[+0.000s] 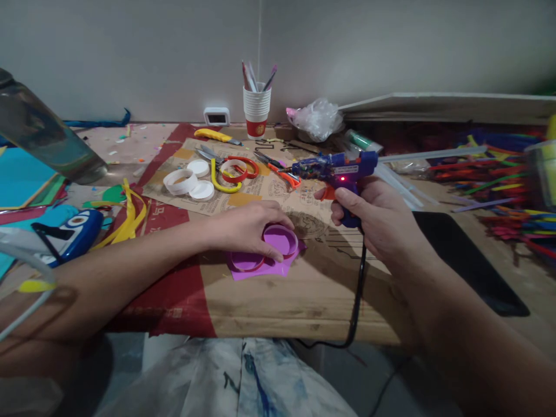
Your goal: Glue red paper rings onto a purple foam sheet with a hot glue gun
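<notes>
My left hand (256,225) is closed around a pale-edged round ring (296,240), fingers over its far side and thumb at the near side. The ring rests on a purple sheet (280,269), and a second ring, red-edged (248,270), lies to its left, partly under my hand. In my right hand (380,214) is a blue hot glue gun (354,165), gripped by its handle, with a red light glowing and its nozzle pointing left. A black cord (359,284) hangs from the handle over the table's front edge.
Behind are scissors (230,184), pliers (278,169), a yellow utility knife (217,136), white rings and discs (202,190), and a paper cup (256,110) of pens. A bottle (47,130) stands left. Right lie a black slab (469,260) and colourful strips (499,185).
</notes>
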Demonstrator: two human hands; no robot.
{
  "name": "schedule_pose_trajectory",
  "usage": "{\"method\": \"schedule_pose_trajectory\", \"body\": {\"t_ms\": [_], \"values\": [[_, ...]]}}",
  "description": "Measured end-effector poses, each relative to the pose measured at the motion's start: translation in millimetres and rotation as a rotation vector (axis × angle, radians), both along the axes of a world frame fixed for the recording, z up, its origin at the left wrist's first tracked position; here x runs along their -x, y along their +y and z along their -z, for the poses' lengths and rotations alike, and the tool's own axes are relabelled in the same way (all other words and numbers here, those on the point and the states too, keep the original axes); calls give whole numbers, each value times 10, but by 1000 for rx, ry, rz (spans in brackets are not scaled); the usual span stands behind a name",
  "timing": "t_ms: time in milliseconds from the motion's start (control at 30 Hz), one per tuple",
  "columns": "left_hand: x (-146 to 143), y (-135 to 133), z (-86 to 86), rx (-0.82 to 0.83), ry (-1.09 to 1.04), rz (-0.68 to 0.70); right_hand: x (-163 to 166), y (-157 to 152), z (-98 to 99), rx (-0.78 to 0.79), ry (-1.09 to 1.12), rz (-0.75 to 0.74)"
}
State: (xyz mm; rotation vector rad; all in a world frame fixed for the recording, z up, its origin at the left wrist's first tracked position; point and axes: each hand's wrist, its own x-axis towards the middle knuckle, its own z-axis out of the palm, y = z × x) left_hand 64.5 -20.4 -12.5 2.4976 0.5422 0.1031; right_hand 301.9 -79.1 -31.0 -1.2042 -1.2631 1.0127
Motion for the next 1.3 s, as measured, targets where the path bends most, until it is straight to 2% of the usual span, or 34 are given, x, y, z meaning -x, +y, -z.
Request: {"method": "schedule_pose_trajectory", "body": {"t_ms": [167, 500, 867, 1300], "values": [[30, 81, 4, -54, 9, -15, -8, 12, 0, -5, 2, 2], [74, 170, -19, -37, 41, -70, -7, 9, 15, 0, 12, -6], [210, 360, -41, -105, 35, -195, -2, 5, 0, -1, 10, 0], [206, 343, 38, -31, 43, -125, 5, -16, -3, 11, 16, -8]]}}
